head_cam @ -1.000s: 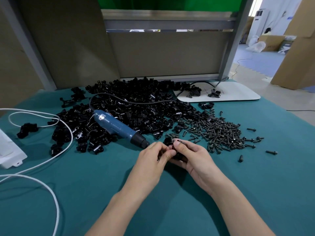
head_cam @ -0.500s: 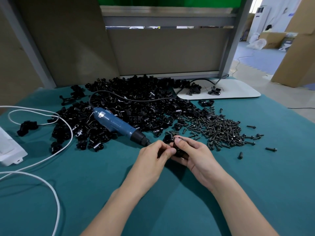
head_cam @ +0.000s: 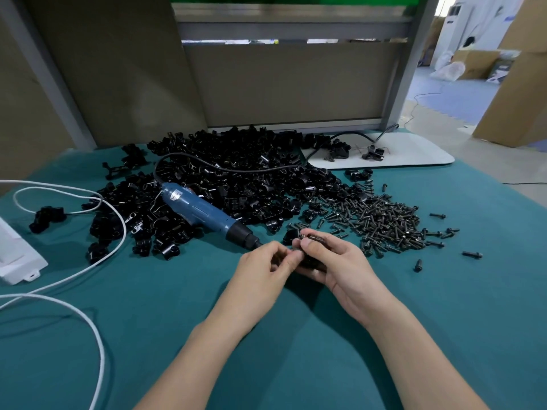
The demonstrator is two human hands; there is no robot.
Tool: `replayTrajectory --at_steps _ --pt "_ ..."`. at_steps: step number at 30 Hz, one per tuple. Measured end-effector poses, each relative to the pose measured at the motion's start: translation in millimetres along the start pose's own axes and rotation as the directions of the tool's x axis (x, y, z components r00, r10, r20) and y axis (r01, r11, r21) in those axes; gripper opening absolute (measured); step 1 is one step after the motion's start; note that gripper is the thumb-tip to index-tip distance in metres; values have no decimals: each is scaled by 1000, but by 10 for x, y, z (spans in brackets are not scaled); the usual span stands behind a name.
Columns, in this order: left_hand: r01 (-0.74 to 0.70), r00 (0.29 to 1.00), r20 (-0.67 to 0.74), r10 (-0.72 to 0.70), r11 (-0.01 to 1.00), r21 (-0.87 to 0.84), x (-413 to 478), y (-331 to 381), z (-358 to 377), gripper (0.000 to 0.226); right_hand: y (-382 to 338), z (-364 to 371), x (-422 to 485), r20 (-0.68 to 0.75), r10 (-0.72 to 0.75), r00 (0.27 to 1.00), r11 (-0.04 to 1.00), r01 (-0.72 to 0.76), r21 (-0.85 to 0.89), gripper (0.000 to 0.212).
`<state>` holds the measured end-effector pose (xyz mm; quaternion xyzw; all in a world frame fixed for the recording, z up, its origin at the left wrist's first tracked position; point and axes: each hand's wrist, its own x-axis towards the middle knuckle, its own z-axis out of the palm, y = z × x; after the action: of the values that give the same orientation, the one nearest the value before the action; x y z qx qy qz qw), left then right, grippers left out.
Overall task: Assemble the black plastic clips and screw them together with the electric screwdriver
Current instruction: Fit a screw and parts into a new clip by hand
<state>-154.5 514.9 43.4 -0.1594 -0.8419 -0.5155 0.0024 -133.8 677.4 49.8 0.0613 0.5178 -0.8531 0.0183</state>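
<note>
Head view: both hands meet just above the teal worktop, near its middle, and the clip is between them, mostly hidden by fingers. The right hand has its grip clamped on the clip, thumb and forefinger also holding a screw at the top. The left hand has its grip closed on the clip's near side with curled fingertips. Whether the two halves are fully seated cannot be told. The main risk is probably the screw: it is small and pinched only at its tip, so it could tilt out of its hole or drop when one hand lets go for the screwdriver. The halves could also slip out of line then, and a crooked screw would likely cross-thread. The screwdriver lies just left of the hands, its bit pointing at them and its body resting on the clip pile. Lifting it may drag loose clips along, and its black cord crossing the pile could snag. A dropped screw would be hard to tell from the screw heap close by on the right.
</note>
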Motion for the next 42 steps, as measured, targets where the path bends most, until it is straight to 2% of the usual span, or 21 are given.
replayTrajectory --at_steps 2,5,10,14,19,22,26,30,35,38,42 --pt "21 1000 13 -22 999 26 13 -21 -4 20 -5 1 -6 5 -17 1000 999 17 -34 43" --pt "61 996 63 -59 998 -29 17 -35 -18 14 -12 3 -10 15 -35 999 997 36 -75 43" --pt "-127 991 39 125 989 72 -3 -5 -46 10 -22 -20 -5 22 -5 1000 999 6 -34 41" --pt "-226 974 61 220 966 124 -17 -15 -71 3 -49 -40 -18 55 51 997 998 -49 -32 44" --pt "-286 958 71 279 951 114 -36 -2 -70 5 -96 -61 -36 70 95 993 995 -95 -4 43" --pt "-306 951 90 297 946 105 -41 4 -80 12 -120 -77 -45 72 120 990 993 -121 6 35" --pt "-356 935 75 348 921 161 -80 27 -75 10 -111 -70 -44 84 122 989 992 -124 11 23" --pt "-376 926 62 373 895 241 -107 68 -38 13 -84 -70 -41 73 105 992 994 -107 14 26" --pt "-309 951 74 300 905 292 -119 87 -11 19 -69 -32 -25 40 83 996 996 -84 16 42" --pt "-249 968 102 228 911 328 -114 89 -5 27 -63 -11 -31 41 68 997 998 -68 17 36" --pt "-232 973 96 211 908 349 -110 107 -22 32 -54 8 -42 46 49 998 999 -49 -4 25"
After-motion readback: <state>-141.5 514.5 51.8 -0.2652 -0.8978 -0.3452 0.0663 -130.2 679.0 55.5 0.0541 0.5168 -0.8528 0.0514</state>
